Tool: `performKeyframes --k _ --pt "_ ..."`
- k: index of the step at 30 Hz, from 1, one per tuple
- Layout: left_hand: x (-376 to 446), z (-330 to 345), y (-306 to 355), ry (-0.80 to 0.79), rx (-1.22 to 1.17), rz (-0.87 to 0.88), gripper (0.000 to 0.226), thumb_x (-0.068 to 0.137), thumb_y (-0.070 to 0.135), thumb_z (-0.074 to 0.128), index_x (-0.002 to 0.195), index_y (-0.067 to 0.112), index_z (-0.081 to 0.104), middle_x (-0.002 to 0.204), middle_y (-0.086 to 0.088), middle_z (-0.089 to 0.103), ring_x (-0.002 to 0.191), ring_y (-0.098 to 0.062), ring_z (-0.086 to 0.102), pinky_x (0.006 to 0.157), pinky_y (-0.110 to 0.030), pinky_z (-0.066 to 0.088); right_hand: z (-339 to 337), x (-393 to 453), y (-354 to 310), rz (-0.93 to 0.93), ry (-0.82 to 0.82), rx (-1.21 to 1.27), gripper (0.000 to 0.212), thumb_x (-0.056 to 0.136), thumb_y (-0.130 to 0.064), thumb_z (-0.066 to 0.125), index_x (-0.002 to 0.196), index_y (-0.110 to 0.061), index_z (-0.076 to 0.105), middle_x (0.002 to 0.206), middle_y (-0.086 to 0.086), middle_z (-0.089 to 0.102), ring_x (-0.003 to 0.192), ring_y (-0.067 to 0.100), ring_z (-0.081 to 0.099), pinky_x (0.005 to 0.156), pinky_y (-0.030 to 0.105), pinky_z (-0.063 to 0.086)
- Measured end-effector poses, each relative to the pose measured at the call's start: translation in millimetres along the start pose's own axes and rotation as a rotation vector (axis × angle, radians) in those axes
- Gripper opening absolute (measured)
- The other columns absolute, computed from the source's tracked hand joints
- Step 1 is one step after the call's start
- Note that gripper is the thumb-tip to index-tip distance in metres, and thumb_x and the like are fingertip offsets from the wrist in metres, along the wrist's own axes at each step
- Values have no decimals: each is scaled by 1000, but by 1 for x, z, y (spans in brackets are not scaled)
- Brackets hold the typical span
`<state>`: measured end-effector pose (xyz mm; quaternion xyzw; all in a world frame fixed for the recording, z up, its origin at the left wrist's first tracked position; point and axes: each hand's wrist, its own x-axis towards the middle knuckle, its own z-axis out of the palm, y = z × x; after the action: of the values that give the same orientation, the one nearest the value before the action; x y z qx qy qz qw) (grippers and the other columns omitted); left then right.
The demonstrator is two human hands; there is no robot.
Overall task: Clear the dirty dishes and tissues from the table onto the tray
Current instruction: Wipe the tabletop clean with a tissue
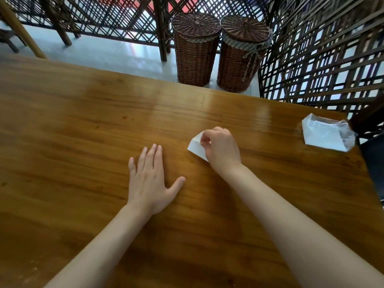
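A white folded tissue point(195, 146) lies on the wooden table point(83, 125) near its middle. My right hand point(220, 148) sits over the tissue's right side, fingers curled, pinching it. My left hand point(150, 179) rests flat on the table to the left of the tissue, fingers straight and spread, holding nothing. A clear plastic tissue packet point(327, 133) with white paper inside lies at the table's far right edge. No tray or dishes are in view.
Two lidded wicker baskets point(195, 50) point(242, 55) stand on the floor beyond the table's far edge. Dark wooden lattice screens point(324, 59) close off the back and right side. Chair legs point(62, 32) show at the back left.
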<state>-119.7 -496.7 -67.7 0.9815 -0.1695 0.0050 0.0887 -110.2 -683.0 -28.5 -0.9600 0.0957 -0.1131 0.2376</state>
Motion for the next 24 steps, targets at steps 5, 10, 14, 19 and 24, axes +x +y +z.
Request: performKeyframes --k 5,10,14,19,24 --pt "-1 0 -10 -20 23 -8 101 72 80 8 151 16 6 159 -3 10 146 -21 3 112 -46 -5 25 0 -15 43 -107 51 20 91 -7 53 101 -11 70 100 8 62 99 22 54 81 28 44" --pt "-2 3 -12 -16 20 2 98 75 79 16 151 17 4 159 -2 6 146 -20 -1 111 -45 -9 32 -22 -29 -51 -172 119 18 90 -9 56 97 -10 73 97 6 64 93 18 56 80 23 45" --pt "-2 1 -11 -8 8 6 100 75 79 19 151 16 6 159 -2 8 146 -20 1 111 -46 -8 20 -14 -16 -49 -161 49 16 90 -9 57 93 -8 72 93 8 62 90 19 56 73 20 42" --pt "-2 -1 -10 -10 -2 15 98 78 78 28 151 15 10 158 -4 12 146 -22 4 111 -46 -8 11 -7 -1 49 -110 1 17 90 -3 55 89 -8 71 99 8 58 97 18 51 75 24 46" --pt "-2 -2 -10 -15 8 6 99 76 81 17 151 17 9 158 -3 11 146 -22 4 111 -47 -7 10 -15 -3 65 -94 29 16 87 -15 58 81 -7 71 88 4 62 83 13 48 62 13 33"
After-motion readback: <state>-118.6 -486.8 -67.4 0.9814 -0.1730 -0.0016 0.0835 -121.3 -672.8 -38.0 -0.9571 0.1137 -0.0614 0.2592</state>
